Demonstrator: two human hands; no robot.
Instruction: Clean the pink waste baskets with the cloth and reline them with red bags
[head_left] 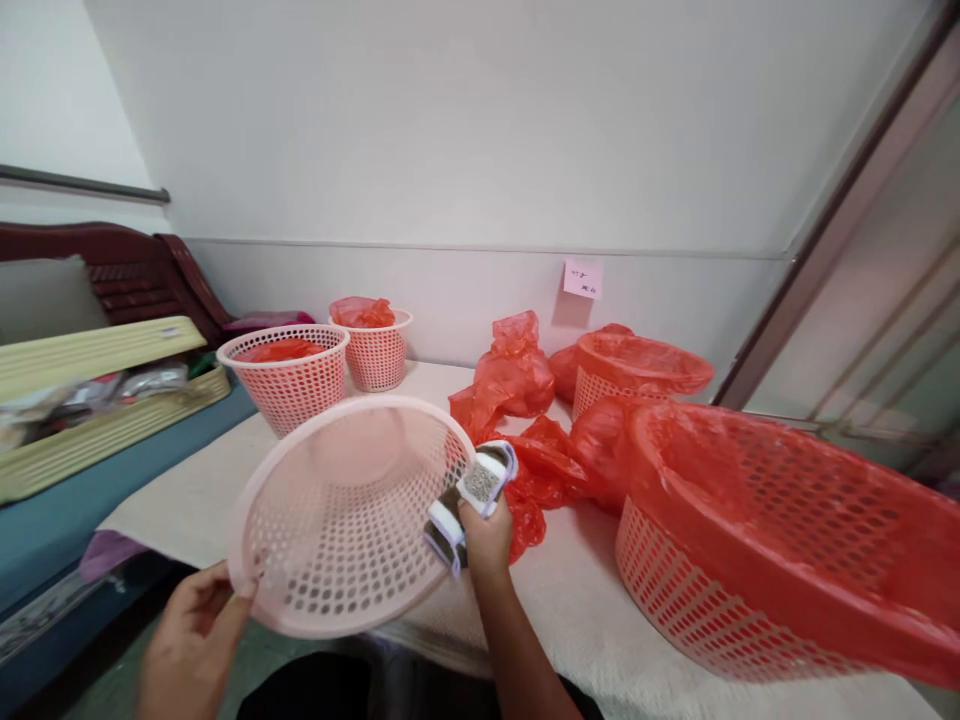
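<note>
A pale pink perforated plastic basket (337,500) is tilted in front of me, its wide mouth facing me. My left hand (196,625) pinches its rim at the lower left. In my right hand (487,530) is a folded brown-and-white cloth (480,482) with a lilac edge, against the basket's right side. Just behind that hand lies a crumpled red plastic bag (547,455) on the table. To the right stands a large pink basket (675,560) with a red plastic liner (750,490) folded over its rim.
Two pink baskets, a nearer one (296,385) and a farther one (377,355), hold red plastic at the back left. A bulging red bag (517,370) and another lined basket (637,365) stand by the wall. A cream box (120,450) sits left. A pink note (583,278) hangs above.
</note>
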